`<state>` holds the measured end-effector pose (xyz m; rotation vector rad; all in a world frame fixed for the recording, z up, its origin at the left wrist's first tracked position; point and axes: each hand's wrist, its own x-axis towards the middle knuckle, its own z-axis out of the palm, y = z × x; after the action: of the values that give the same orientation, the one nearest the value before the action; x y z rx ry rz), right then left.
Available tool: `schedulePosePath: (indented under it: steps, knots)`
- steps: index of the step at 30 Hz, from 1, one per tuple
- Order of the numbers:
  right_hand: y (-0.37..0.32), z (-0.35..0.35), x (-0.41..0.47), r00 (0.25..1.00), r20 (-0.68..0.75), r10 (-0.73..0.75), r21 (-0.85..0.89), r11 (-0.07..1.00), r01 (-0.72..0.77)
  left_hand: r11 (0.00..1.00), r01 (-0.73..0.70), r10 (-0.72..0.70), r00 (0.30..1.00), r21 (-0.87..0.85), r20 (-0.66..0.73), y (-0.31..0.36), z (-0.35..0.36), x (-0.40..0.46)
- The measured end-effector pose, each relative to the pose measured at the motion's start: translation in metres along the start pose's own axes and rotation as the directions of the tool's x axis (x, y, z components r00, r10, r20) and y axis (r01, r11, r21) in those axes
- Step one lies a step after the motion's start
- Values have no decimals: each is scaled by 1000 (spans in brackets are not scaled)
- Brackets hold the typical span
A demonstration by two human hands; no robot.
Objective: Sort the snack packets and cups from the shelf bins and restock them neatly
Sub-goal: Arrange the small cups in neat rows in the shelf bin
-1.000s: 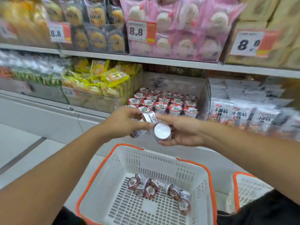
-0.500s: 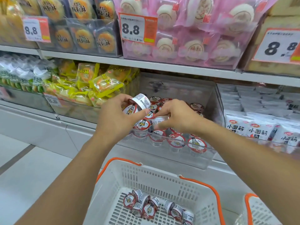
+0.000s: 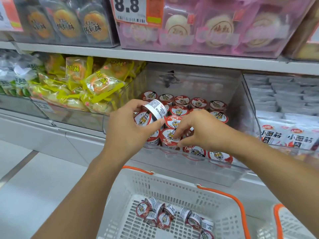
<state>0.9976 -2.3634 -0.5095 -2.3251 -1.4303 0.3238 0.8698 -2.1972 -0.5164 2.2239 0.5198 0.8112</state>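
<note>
Clear plastic bin point(image 3: 241, 107), red-lidded cups point(image 3: 198, 102) in rows.
Left hand point(image 3: 127, 130) fingers clamp two cups point(image 3: 151, 112); right hand point(image 3: 202, 131) fingers pinch front-row cup point(image 3: 170, 137). Yellow packets point(image 3: 96, 81) left; basket point(image 3: 172, 187) below.

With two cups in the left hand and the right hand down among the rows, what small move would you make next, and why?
Probably release the upright cup that the right hand is pinching into the front of the clear bin, then take another from the left hand. The left grip holds two cups tilted on their sides, and more lie in the white basket below.
</note>
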Motion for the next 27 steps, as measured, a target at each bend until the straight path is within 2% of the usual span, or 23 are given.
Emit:
schedulePosePath:
  steps: [2,3,4,5,6,7,8,10,13,16,18,23,27]
  knots:
    - [-3,0,-1,999,-42,-7,-14,1000,7,1000,-5,5,1000,12,-10,1,1,1]
    - [-5,-4,-2,994,-110,13,58,998,-6,1000,-16,16,1000,27,-10,2,1,1]
    - [-7,-10,-2,984,-160,77,250,968,-35,999,-35,35,999,41,-3,3,1,1]
    - [-11,-17,-3,976,-149,156,509,859,-60,997,-61,60,998,48,14,4,1,1]
    - [-14,-24,-4,975,-74,210,716,692,-94,995,-92,90,995,46,40,7,3,0]
    - [-17,-29,-4,973,-10,229,811,571,-127,991,-125,122,990,42,64,10,4,-1]
    - [-17,-31,-5,975,10,222,815,562,-136,987,-156,153,985,37,81,12,6,-2]
    - [-18,-27,-6,972,-40,231,757,642,-121,982,-189,185,978,31,95,17,9,-2]
    - [-15,-20,-7,924,-138,356,721,676,-153,980,-196,187,971,46,150,16,15,-2]
    - [-13,-14,-5,917,-61,394,657,708,-260,977,-206,189,956,52,222,15,23,-5]
    - [-14,-13,-5,914,2,406,680,670,-299,975,-216,199,953,49,228,15,27,-4]
    - [-14,-23,-14,948,-62,313,696,694,-184,978,-209,209,963,-18,173,19,26,1]
    - [-9,-21,-18,938,-69,340,708,679,-194,972,-227,235,942,-61,240,21,23,-1]
